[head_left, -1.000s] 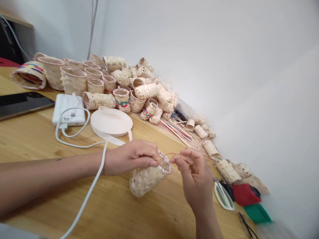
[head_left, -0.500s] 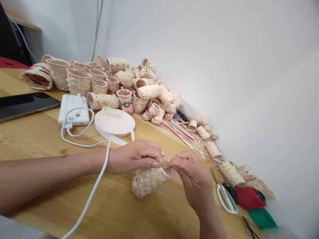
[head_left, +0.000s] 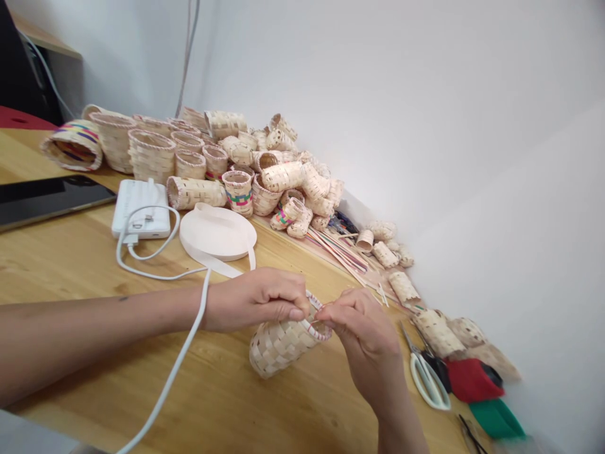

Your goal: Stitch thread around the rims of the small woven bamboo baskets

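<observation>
A small woven basket of pale flat strips lies tilted over the table, its mouth toward the right. Red stitches run along its white-edged rim. My left hand is closed on the upper rim, thumb outside and fingertips hidden inside the mouth. At the rim's right side, my right hand is closed in a pinch, its fingertips right at the opening. A thin pale strand seems to run between the two hands' fingertips; its ends are hidden.
A flat roll of white ribbon and a white power bank with a cable lie beyond my left arm. Many woven baskets are heaped behind. White-handled scissors, red roll and green roll sit rightward. A phone lies left.
Almost nothing differs. My right hand has shifted very slightly at the rim, while my left hand and the basket stay in place.
</observation>
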Motion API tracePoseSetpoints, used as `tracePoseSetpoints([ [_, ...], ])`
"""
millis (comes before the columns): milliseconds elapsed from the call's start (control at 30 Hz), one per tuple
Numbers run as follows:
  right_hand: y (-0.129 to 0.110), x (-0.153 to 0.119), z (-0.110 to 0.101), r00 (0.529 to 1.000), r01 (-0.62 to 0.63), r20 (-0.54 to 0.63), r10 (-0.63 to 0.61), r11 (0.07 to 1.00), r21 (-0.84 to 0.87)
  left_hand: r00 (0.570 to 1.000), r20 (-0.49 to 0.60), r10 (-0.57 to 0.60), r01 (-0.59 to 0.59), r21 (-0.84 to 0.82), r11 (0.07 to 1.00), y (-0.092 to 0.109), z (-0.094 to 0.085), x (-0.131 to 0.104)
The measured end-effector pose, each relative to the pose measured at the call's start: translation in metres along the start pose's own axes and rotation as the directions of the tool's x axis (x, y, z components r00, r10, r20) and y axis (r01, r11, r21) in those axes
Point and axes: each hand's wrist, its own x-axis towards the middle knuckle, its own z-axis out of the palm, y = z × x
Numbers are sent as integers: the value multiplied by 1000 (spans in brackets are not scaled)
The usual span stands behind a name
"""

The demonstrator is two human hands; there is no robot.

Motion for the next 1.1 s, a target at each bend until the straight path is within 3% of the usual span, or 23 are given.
tracePoseSetpoints([
  [633, -2, -2, 6, 991, -113, 87, 103, 986, 119, 998, -43, 49, -48, 12, 999, -3, 5, 1],
  [967, 7, -5, -1, 950, -312, 61, 306, 919, 242, 998, -67, 19, -19, -4, 1000, -4, 5, 0],
  [1100, 4, -6, 2, 927, -374, 122, 355, 846, 380, 998, -57, 18, -18, -6, 1000, -2, 6, -1],
])
